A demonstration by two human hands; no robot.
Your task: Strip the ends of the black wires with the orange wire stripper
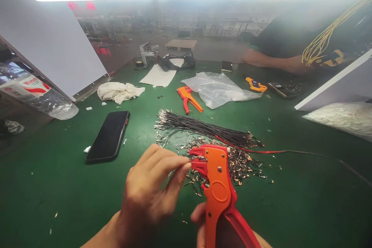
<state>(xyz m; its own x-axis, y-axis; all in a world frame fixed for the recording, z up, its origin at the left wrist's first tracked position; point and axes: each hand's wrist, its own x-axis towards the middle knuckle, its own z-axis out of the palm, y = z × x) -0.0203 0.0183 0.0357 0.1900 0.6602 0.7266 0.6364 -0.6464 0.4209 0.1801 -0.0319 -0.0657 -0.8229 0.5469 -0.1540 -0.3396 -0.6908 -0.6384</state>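
My right hand grips an orange and red wire stripper by its handles, with the jaws pointing left. Between thumb and forefinger, my left hand pinches a thin dark wire whose end lies at the stripper's jaws; most of that wire is hidden by the fingers. Behind the tool, a bundle of black wires with bare ends stretches across the mat. Under and around the jaws lies a heap of cut insulation and copper scraps.
Left of the hands lies a black phone. A second wire stripper and a clear plastic bag are farther back. A plastic bottle is at left. Across the table, another person's arm is near yellow wires.
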